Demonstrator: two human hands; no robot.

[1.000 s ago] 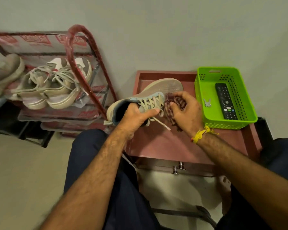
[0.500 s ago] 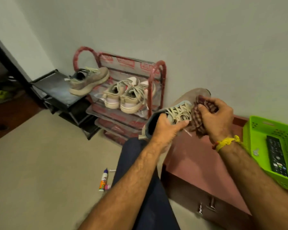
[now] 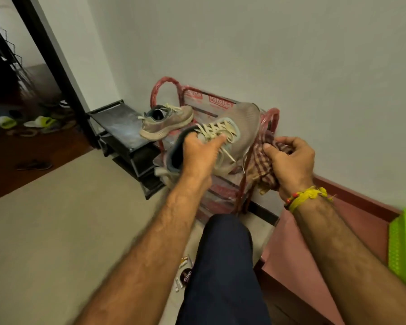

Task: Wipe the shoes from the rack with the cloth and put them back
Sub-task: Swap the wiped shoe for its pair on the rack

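Pale wall behind, beige floor [image 3: 56, 231] below, and against the wall stands the red rack [image 3: 271, 118], its frame partly wrapped in printed plastic, with a black stand [image 3: 117, 127] just beside it on the left. We hold the grey shoe [image 3: 242, 127] in front of the rack's upper tier, toe toward the wall, heel toward us; whether its sole touches the shelf we cannot tell. Our left hand [image 3: 198, 158] grips it at the collar, thumb lying across the laces, the other fingers hidden round the far side. Our right hand [image 3: 291, 160] bunches the checked cloth [image 3: 264, 165] just beside the shoe's right flank, fingers curled round the wad, thumb pressed on top. A second grey shoe [image 3: 167, 121] sits where the black stand meets the rack. At far right, a green basket [image 3: 403, 245] rests on a maroon cabinet [image 3: 302, 266]. We judge the step in hand to be returning the shoe. To do it well: lower it level, sole flat on the tier, beside its partner; keep the loose lace ends from snagging the frame; keep the cloth clear of the shelf; let go only once it sits steady.
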